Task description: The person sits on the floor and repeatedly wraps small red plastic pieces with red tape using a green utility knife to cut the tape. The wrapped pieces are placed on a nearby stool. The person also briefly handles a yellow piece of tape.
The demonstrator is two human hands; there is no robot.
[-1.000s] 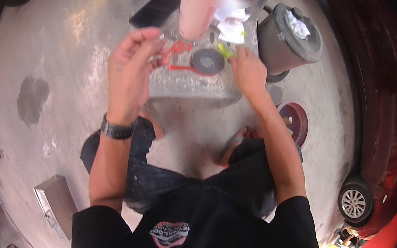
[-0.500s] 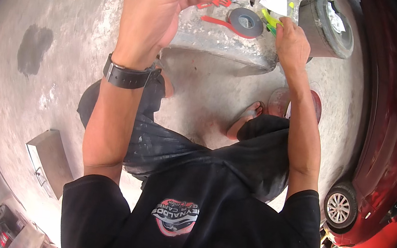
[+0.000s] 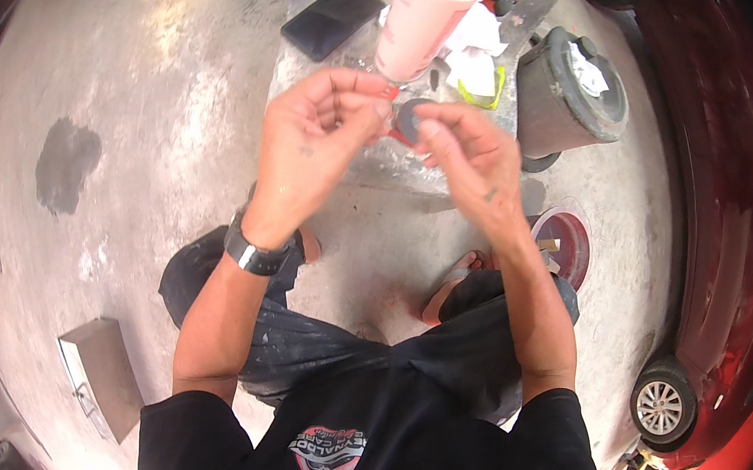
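Both my hands are raised over the near end of the bench, close together. The fingers of my left hand [image 3: 323, 138] are curled in a pinch beside a small red piece [image 3: 392, 94]. Thumb and forefinger of my right hand [image 3: 482, 159] close in front of a dark grey tape roll [image 3: 409, 118] with red edging, which they partly cover. Whatever the fingertips hold is too small and blurred to make out. Past my right hand, a bright yellow-green tool [image 3: 484, 103] lies by crumpled white paper [image 3: 474, 69].
A pale pink bottle [image 3: 421, 27] stands upright on the grey bench [image 3: 352, 170]; a black phone [image 3: 334, 18] lies to its left. On the right are a grey lidded bin [image 3: 560, 107], a reddish bucket [image 3: 575, 247] and a dark red car [image 3: 728, 234]. A metal case [image 3: 102, 370] sits at lower left.
My right hand has let go of the yellow-green tool and moved left to the tape roll. My left hand has come down from above, its fingers now curled. More of the bench shows.
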